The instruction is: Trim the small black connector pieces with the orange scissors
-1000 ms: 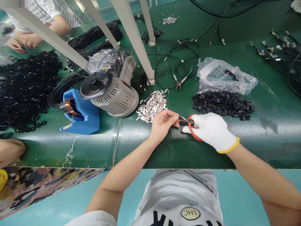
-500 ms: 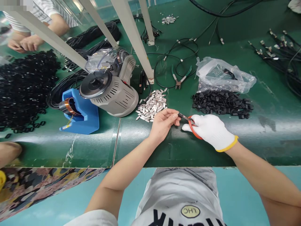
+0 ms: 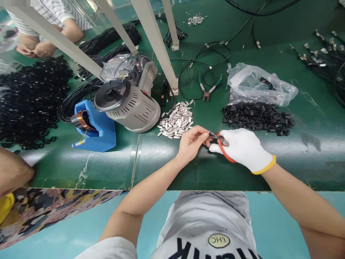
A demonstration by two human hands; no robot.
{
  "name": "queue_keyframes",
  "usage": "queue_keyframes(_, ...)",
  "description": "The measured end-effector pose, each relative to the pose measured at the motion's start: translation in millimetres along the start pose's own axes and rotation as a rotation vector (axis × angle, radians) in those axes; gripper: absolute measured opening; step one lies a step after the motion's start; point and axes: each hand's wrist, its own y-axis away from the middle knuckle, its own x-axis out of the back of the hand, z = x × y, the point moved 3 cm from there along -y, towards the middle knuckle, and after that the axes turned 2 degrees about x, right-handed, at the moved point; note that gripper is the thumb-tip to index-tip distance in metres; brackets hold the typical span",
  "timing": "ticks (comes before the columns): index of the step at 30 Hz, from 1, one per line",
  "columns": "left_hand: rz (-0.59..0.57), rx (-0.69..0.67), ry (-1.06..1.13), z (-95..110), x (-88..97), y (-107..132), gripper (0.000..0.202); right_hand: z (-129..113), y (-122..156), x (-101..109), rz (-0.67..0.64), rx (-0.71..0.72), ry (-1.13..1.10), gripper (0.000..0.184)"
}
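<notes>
Red-handled pliers (image 3: 225,153) are gripped in my gloved right hand (image 3: 244,148), their jaws pointing left toward my other hand. My bare left hand (image 3: 192,142) is closed in a pinch at the tips of those jaws. What its fingertips hold is too small and too covered to make out. Just beyond the left hand lies a heap of small silver metal pieces (image 3: 178,119). Past the right hand, a pile of small black plastic pieces (image 3: 258,117) spreads in front of a clear plastic bag (image 3: 262,84).
A grey round machine (image 3: 132,109) and a blue tape dispenser (image 3: 106,138) stand to the left. Green-handled cutters (image 3: 206,94) lie beside looped black cable. White posts (image 3: 156,43) rise from the table. At far left are a black heap (image 3: 29,100) and another person's hands (image 3: 36,48).
The view has shifted slightly, so the table's things sit a little further right. Both my hands keep nearly the same hold at the pliers' tips. An arm at the left edge reaches further in.
</notes>
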Motion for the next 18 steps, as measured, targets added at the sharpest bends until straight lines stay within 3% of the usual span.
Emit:
queue_keyframes(11, -0.036, 0.034, 0.075, -7, 3.3, -1, 0.03, 6, 2, -16, 0.005, 0.051, 0.064, 0.07)
queue_keyframes(18, -0.053, 0.018, 0.067, -6, 1.3, -2, 0.029, 6, 5, -13, 0.028, 0.025, 0.046, 0.07)
